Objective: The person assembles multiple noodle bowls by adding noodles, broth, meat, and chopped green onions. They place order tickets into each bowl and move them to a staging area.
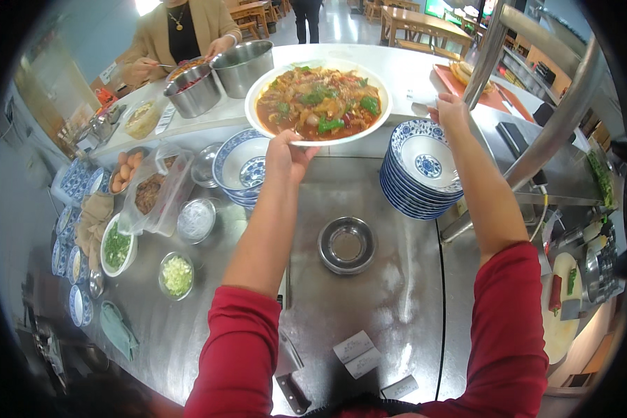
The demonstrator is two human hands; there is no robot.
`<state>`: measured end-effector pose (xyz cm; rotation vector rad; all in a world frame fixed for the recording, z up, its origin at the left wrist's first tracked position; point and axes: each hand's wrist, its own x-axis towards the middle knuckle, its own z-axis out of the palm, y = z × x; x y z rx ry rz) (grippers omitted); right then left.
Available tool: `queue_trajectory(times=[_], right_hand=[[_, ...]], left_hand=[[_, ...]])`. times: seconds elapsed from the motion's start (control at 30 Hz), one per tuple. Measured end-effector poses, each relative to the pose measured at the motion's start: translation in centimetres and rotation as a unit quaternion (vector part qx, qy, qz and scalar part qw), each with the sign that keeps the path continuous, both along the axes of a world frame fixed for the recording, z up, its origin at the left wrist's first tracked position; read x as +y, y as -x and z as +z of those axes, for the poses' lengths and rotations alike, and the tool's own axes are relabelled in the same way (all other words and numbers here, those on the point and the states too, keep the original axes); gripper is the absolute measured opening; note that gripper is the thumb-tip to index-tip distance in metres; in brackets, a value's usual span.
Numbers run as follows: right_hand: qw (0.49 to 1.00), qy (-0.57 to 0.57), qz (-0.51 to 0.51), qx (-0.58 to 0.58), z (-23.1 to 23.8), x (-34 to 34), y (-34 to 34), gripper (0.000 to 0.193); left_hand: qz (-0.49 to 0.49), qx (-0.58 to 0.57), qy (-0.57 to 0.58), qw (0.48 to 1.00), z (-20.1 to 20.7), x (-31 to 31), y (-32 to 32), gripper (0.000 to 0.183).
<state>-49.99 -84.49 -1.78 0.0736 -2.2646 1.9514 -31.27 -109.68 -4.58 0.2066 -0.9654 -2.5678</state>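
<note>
Stands at a steel bench [390, 296], gripping with the left hand [284, 157] the near rim of a broad white plate [386, 107], partly closed around that rim. Bears on the plate a heap of cut food [320, 101] in reddish-brown sauce, with green pieces among it. Has the plate up at the bench's far edge, over the near side of a white ledge [411, 68]; cannot tell whether touching the ledge. Holds the right hand [451, 113] raised at the far edge too, fingers bent and partly closed; cannot tell whether gripping the small shiny piece [419, 109] just beside the fingertips. Has below, near the bench's far right corner, a stack of blue-and-white bowls [423, 167], and along the far edge left of centre a second stack [244, 164], partly behind the left forearm. Shows mid-bench a small steel bowl [325, 244]; toward the left edge, a glass bowl of chopped pale-green pieces [177, 276], a white bowl of chopped greens [120, 245] and a teal cloth [118, 331]; by the near edge, a knife [294, 395] and paper slips [357, 353]. Includes beyond the ledge a person [177, 35] in a tan jacket, behind two steel pots [247, 75].
</note>
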Motion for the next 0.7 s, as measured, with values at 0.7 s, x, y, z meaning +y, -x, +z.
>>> queue_trajectory(times=[0.7], right_hand=[[0.897, -0.406, 0.045, 0.170, -6.8, -6.4, 13.6, 0.032]], left_hand=[[-0.023, -0.067, 0.153, 0.986, -3.8, -1.7, 16.8, 0.027]])
